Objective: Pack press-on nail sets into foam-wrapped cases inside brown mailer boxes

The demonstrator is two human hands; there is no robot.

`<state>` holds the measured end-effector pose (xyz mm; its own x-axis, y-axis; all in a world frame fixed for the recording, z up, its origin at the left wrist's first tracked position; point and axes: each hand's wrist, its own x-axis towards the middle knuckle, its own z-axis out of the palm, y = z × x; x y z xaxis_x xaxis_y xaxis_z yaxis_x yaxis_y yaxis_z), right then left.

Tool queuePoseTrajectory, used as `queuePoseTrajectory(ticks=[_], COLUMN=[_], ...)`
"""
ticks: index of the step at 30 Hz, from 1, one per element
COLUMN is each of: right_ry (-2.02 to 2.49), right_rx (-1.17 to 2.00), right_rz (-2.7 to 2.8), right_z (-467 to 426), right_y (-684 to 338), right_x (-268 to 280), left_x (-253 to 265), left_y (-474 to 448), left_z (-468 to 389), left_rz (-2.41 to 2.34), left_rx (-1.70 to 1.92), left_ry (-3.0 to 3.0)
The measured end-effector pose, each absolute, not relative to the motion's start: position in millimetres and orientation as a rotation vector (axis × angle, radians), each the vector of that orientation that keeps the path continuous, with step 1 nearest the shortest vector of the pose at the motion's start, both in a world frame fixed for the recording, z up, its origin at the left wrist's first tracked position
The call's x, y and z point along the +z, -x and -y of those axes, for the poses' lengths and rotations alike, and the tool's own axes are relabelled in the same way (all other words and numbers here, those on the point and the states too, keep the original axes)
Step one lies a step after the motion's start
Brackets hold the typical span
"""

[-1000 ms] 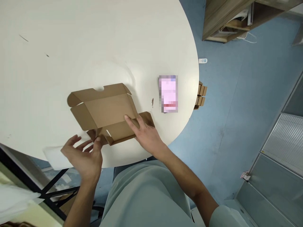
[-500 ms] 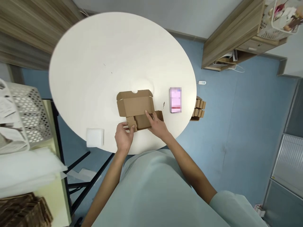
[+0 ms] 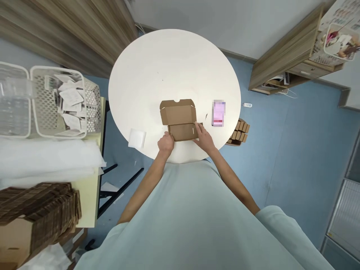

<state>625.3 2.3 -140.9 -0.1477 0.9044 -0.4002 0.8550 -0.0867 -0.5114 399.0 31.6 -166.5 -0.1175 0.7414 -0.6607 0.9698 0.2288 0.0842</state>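
A brown cardboard mailer box lies on the white round table near its front edge. Its lid is folded back away from me, with side flaps and a notched front flap spread. My left hand is closed around the box's left side wall, fingers bent. On the opposite end, my right hand grips the right side wall, fingers over it and thumb at the front. The box's inside shows bare cardboard. Right of it lies a flat pink rectangular item, blurred out; a white square packet sits at the left edge.
Left of the table, a side table carries a perforated basket of white packets, white foam sheets and stacked flat cardboard. Small brown boxes stand beyond the table's right edge. A wooden cabinet is at upper right.
The left side flap has gone from lying inward to standing up at the wall. My right hand has shifted from inside the box to its right end. The camera view has also moved.
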Motion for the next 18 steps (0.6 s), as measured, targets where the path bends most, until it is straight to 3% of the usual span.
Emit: queuePoseTrajectory(ticks=[4, 9, 18], right_ry=[2.271, 2.493, 2.262], right_rx=[0.972, 1.186, 1.284], right_rz=[1.772, 1.547, 1.605], right_z=[12.0, 9.0, 8.3], right_y=[-641.3, -640.4, -603.8], right_x=[-141.6, -146.1, -130.2], left_x=[-166.7, -162.9, -159.7], left_y=[-394.5, -394.4, -396.8], left_z=[-26.9, -34.1, -34.3], left_rz=[-1.856, -1.783, -1.759], left_rx=[-0.565, -0.652, -0.64], left_ry=[-1.645, -1.651, -1.628])
